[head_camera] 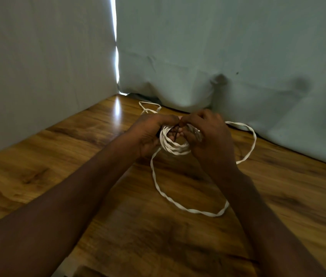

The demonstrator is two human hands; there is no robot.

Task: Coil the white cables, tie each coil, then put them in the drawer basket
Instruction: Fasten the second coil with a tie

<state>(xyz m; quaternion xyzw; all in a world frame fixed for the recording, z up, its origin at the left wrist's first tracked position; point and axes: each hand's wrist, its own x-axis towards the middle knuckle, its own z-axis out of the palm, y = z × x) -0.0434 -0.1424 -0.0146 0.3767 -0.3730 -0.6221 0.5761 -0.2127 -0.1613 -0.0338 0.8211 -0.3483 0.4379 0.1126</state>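
A: Where's the coil [175, 144]?
B: Above the worktop [90, 148], clasped by both hands, left hand [150, 134] and right hand [210, 140], fingers pinching a dark tie.
A: Cinch it snugly; loose tail [164, 193] trails nearer you.

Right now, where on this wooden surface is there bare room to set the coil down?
Bare wood lies left of the left hand, up to the left cloth wall, and near the bottom edge. The middle is crowded: the coil sits between both hands, right hand, and the loose cable loops around the right.
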